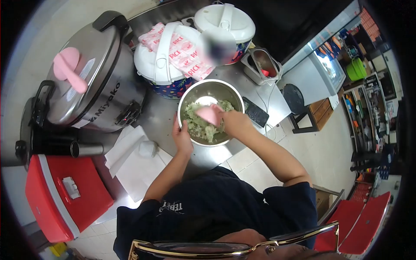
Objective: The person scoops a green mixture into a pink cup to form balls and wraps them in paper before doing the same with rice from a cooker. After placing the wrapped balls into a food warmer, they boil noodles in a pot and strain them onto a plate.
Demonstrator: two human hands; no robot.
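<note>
A round metal pot (223, 89) with a pale rim stands on the steel counter, holding light green rice (193, 127) in clumps. Against the pot's left side, my left hand (183, 138) is closed on the rim, thumb on top. Inside the pot, my right hand (236, 124) grips a pink rice paddle (207, 114) by its handle, the blade over the rice. A second pink paddle (69, 69) lies on the lid of the large Miyako rice cooker (102, 93).
Two white-lidded containers (149, 65) stand behind the pot, with RICE-printed wrappers (180, 50) on the nearer one. A metal bin (262, 65) and a black phone (255, 112) are to the right. White paper (138, 169) and a red cooler (82, 190) are at left.
</note>
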